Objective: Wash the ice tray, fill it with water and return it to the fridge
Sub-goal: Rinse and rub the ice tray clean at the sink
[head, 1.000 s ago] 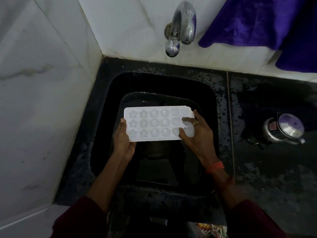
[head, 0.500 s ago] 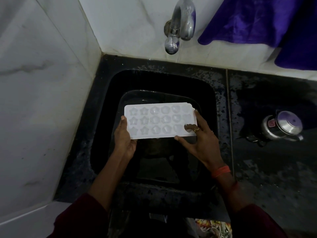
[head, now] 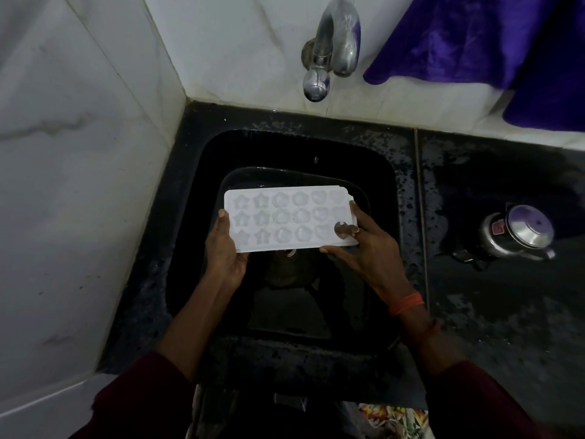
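Closest to my camera are two dark red sleeves (head: 139, 397), with bare forearms reaching forward over the sink. An orange thread band (head: 406, 304) circles the right wrist.

The left hand (head: 226, 251) grips the left short end of the ice tray (head: 285, 220). Its thumb lies on the top face and its fingers are curled underneath, out of my sight. The right hand (head: 370, 251) holds the opposite end. Its thumb runs along the near edge, one finger stretches up the right end, and a finger wearing a ring (head: 356, 230) bends over onto the nearest right-hand cavity.

I see the white tray held roughly level, cavities facing up, above the middle of the black sink (head: 202, 172). It has three rows of moulds, with stars on the left, rounder flower shapes in the middle and hearts on the right. I cannot tell whether any of them hold water. Below the tray sits a dark rounded vessel (head: 240, 177), but I cannot make out what it is.

The black speckled surface (head: 474, 312) surrounds the sink and looks wet to the right. A lidded steel pot (head: 519, 232) stands there, well apart from the tray.

Further back, a chrome tap (head: 329, 49) juts from the white tiled wall (head: 79, 153) above the sink's far edge. I see no water coming from it. A purple cloth (head: 474, 36) hangs at the upper right.
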Motion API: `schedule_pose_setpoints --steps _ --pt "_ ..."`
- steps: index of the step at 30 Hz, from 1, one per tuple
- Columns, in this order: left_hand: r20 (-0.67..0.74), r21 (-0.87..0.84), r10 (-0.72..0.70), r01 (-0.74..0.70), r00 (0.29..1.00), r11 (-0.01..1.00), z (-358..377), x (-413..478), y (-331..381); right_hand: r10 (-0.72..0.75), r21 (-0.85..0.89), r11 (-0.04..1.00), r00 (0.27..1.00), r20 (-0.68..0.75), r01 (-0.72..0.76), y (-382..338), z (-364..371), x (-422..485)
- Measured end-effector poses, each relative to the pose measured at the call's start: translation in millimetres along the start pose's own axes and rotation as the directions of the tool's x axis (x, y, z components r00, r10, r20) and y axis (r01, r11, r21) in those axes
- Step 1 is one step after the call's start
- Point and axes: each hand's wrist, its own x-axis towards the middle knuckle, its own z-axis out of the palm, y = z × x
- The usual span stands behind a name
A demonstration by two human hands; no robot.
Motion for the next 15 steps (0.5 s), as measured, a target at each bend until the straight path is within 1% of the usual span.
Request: schedule_pose_setpoints --steps 9,15 --pt "0.002 0.008 0.006 -0.006 1.0 1.0 0.2 -0.3 -2.9 0.017 -0.029 0.999 0.999 0.047 -0.016 0.6 -5.6 3.4" --pt "0.004 0.01 0.002 -0.002 1.0 1.0 -0.2 2.2 -3.4 0.065 -0.034 0.998 0.987 0.15 -0.06 1.3 -3.5 1.1"
